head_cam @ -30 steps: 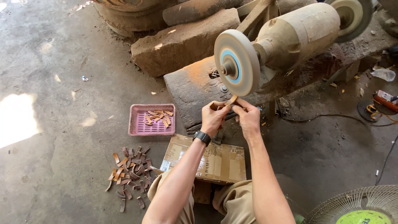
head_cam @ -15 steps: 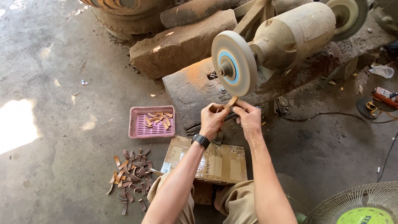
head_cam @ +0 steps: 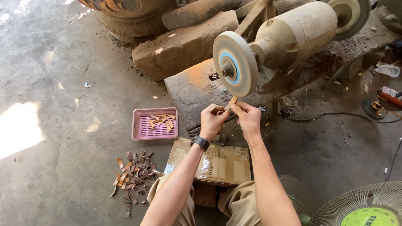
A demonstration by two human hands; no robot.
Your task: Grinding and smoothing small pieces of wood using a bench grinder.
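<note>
- Both hands pinch one small wooden piece (head_cam: 233,100): left hand (head_cam: 213,121) closed on its lower end, right hand (head_cam: 248,119) closed just beside.
- Piece's tip now touches the buffing wheel (head_cam: 235,63) at 6 o'clock; a second ago it sat slightly lower, so polishing seems underway.
- Pink basket (head_cam: 155,124) and scattered wood pieces (head_cam: 133,175), at 9 and 8 o'clock from the hands, are unchanged.
</note>
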